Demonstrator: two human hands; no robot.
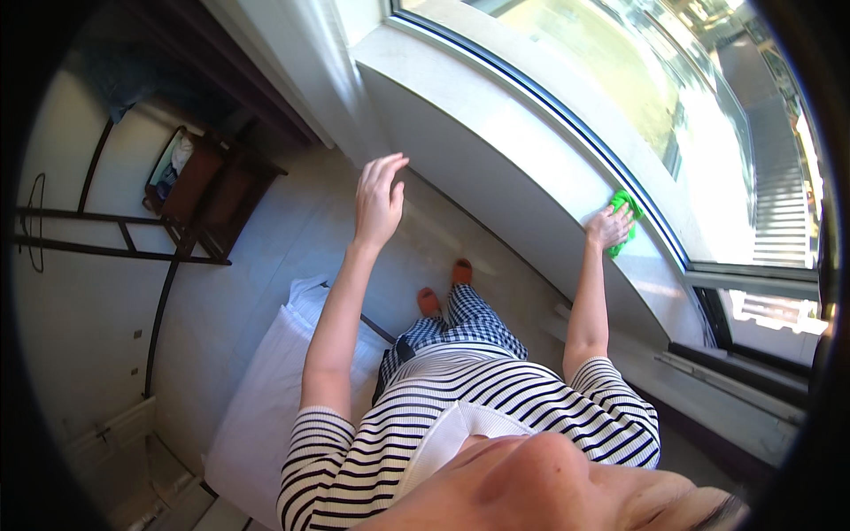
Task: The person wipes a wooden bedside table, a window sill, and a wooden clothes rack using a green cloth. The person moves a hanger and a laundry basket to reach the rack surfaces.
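Nearest the camera, the wearer's striped top (478, 380) fills the lower centre, with checked trousers (478, 319) and orange slippers (461, 271) beyond it on the pale floor (403, 239). The left hand (381, 199) is raised in the air, its fingers extended and nearly together, the thumb standing apart. The right hand (610, 227) is pressed over a bunched green cloth (624, 197), fingers slightly spread; whether they also pinch it cannot be told. This cloth lies on the white windowsill (496, 111), just beside the window frame (753, 273), toward the right-hand end. To the left of the body, a white sheet (266, 380) drapes a low surface. Farther off stand a dark rack (180, 259) and a brown open-topped container (195, 195) holding fabric items, near a purple curtain (239, 62).
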